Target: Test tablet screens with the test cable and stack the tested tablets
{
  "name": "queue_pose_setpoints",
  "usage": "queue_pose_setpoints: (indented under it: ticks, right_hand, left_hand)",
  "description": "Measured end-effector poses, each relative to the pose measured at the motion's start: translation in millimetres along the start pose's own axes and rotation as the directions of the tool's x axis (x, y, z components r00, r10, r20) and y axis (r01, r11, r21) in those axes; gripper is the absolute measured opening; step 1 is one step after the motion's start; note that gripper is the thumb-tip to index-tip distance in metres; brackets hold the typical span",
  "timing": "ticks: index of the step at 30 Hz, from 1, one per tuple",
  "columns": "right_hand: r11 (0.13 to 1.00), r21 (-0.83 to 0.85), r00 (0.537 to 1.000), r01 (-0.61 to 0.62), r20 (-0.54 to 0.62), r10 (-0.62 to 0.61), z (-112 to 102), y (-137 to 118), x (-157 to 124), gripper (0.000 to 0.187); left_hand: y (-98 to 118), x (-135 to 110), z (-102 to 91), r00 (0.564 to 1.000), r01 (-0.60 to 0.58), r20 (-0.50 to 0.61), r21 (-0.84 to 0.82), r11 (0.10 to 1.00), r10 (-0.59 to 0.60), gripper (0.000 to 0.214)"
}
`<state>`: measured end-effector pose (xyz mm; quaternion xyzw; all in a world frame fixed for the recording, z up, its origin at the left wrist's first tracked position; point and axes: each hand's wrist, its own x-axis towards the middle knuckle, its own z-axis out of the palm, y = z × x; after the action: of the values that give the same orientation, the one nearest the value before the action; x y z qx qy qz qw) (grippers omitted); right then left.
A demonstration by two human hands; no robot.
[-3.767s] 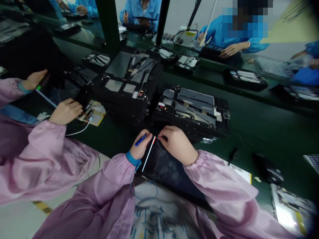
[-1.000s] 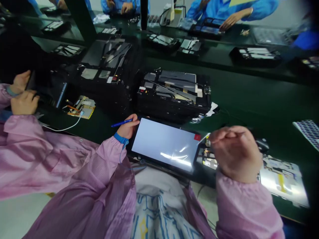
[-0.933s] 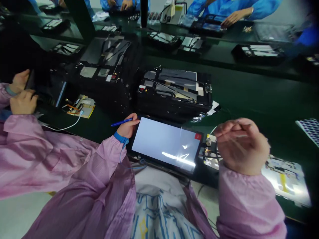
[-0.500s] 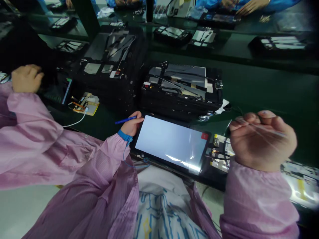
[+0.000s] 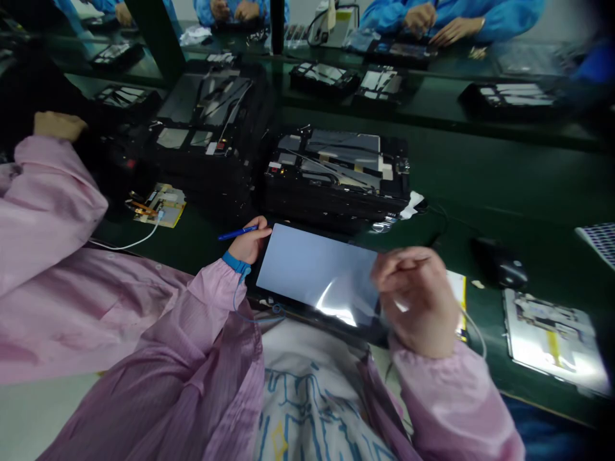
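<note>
A flat display panel (image 5: 312, 269) with a pale screen and black border lies in front of me, close to the table's front edge. My left hand (image 5: 250, 242) grips its left edge, thumb at the upper corner, with a blue pen (image 5: 237, 233) tucked between the fingers. A blue wrist strap (image 5: 236, 263) with a thin coiled cord is on that wrist. Over the panel's right end is my right hand (image 5: 418, 301), blurred by motion, its fingers curled together. Whatever those fingers hold cannot be made out. The panel's right corner is hidden behind them.
Two stacks of black device housings, a left stack (image 5: 202, 115) and a right stack (image 5: 336, 160), stand beyond the panel. To the right are a black mouse (image 5: 502, 262) and a metal-backed part (image 5: 557, 339). A co-worker's pink sleeve (image 5: 52, 198) and a wired board (image 5: 161, 206) are left.
My right hand has swung left and down from beside the panel to over its right end; clear film showed at its fingers earlier. The panel's red tag is now hidden. My left hand keeps its hold.
</note>
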<state>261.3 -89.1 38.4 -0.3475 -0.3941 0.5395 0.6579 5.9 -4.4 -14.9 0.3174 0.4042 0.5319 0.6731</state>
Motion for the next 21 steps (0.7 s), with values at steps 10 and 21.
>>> queue_pose_setpoints:
  ticks: [10,21]
  right_hand:
    - [0.873,-0.352,0.698,0.338,0.716,0.019,51,18,-65,0.063]
    - [0.820,-0.401,0.754,0.408,0.654,-0.055,43,10,-50,0.046]
  left_hand:
    - [3,2,1.2,0.997,-0.044,-0.057,0.073,0.996,0.048,0.037]
    - [5,4,4.2,0.998,-0.040,-0.048,0.067,0.997,0.043,0.034]
